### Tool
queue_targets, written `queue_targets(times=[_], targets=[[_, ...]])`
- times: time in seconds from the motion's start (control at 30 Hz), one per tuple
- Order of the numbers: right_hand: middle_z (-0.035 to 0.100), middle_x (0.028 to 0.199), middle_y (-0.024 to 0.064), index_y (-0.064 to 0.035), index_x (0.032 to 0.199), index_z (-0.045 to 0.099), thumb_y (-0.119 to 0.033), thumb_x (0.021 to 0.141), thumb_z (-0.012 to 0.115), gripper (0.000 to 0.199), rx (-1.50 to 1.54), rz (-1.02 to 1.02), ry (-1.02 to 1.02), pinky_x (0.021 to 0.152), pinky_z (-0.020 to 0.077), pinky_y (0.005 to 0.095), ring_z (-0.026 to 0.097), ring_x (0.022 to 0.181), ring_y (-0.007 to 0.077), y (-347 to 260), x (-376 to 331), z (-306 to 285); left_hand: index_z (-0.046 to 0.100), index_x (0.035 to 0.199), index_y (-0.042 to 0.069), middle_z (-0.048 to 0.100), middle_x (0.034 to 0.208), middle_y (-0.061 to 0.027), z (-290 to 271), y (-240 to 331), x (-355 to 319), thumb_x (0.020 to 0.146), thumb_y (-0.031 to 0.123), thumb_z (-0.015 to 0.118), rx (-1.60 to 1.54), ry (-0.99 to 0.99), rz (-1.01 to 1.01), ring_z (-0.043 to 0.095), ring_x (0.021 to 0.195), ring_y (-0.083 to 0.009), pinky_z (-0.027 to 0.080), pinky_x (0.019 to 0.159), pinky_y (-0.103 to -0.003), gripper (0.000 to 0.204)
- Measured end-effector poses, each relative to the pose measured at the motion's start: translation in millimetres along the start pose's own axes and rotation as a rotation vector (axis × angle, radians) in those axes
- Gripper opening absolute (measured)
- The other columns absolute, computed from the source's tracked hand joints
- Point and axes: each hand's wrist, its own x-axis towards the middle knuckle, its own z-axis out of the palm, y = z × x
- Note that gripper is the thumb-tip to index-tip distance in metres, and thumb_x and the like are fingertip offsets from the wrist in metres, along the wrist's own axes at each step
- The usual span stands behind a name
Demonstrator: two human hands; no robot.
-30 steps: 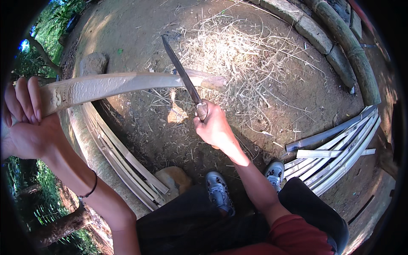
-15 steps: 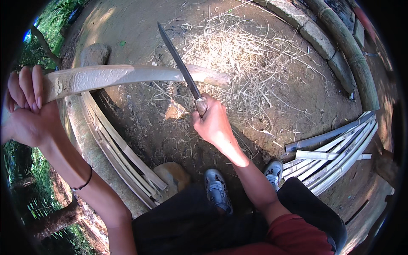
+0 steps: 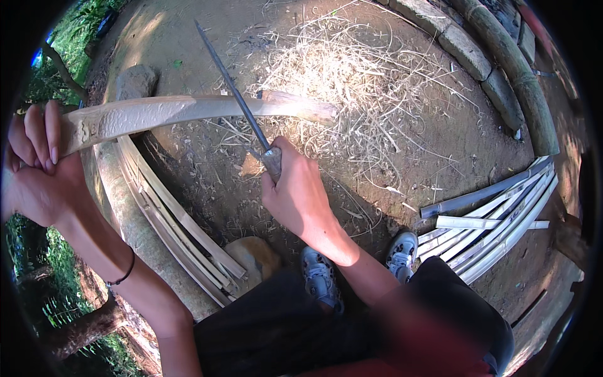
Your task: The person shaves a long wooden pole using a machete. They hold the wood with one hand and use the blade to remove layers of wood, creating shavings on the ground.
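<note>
My left hand is closed around the near-left end of a long, pale bamboo strip, which stretches out to the right over the ground. In my right hand is the handle of a long-bladed knife. Its dark, narrow blade points up and to the left and crosses over the strip near its far right part. Whether the edge touches the strip, I cannot tell.
A heap of thin shavings covers the dirt beyond the strip. Split bamboo lengths lie in a left bundle and a right bundle. A log, a stone and a bamboo pole lie around my feet.
My right hand has drawn the knife left and slightly back toward me, so the blade crosses the strip farther left. My left hand and the strip stay nearly in place.
</note>
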Motion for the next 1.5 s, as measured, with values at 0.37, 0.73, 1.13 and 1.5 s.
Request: queue_targets(times=[0.37, 0.73, 1.13, 1.5], targets=[[0.06, 0.065, 0.0234, 0.0083, 0.088, 0.056, 0.003, 0.077, 0.061, 0.013, 0.023, 0.088, 0.04, 0.066, 0.0513, 0.0455, 0.07, 0.069, 0.0386, 52, 9, -2, 0.023, 0.056, 0.017, 0.019, 0.053, 0.0018, 14, 2, 0, 0.087, 0.011, 0.053, 0.139, 0.138, 0.015, 0.02, 0.045, -0.0099, 0.021, 0.043, -0.022, 0.043], [0.064, 0.076, 0.0271, 0.0085, 0.089, 0.058, -0.001, 0.078, 0.065, 0.015, -0.019, 0.266, 0.029, 0.069, 0.0536, 0.0433, 0.069, 0.075, 0.0345, 112, 36, -5, 0.019, 0.056, 0.017, 0.017, 0.053, 0.0013, 25, 1, 0, 0.086, 0.009, 0.051, 0.127, 0.164, -0.037, 0.018, 0.045, -0.0096, 0.019, 0.044, -0.022, 0.044], [0.062, 0.068, 0.0259, 0.0055, 0.086, 0.058, 0.001, 0.078, 0.062, 0.01, -0.001, 0.126, 0.066, 0.066, 0.0531, 0.0463, 0.068, 0.071, 0.0412, 89, 41, 18, 0.025, 0.068, 0.015, 0.021, 0.054, 0.0017, 47, -21, 8, 0.084, 0.086, 0.004, 0.462, 0.724, 0.08, 0.016, 0.045, -0.0115, 0.014, 0.038, -0.023, 0.076], [0.065, 0.074, 0.033, 0.0133, 0.109, 0.056, 0.005, 0.078, 0.055, 0.033, -0.171, 0.075, 0.096, 0.071, 0.0574, 0.0505, 0.068, 0.074, 0.0487, 105, 8, 27, 0.028, 0.071, 0.015, 0.022, 0.054, 0.0012, 58, -25, -2, 0.091, 0.081, 0.014, 0.498, 0.791, 0.178, 0.021, 0.046, -0.0138, 0.018, 0.041, -0.026, 0.071]])
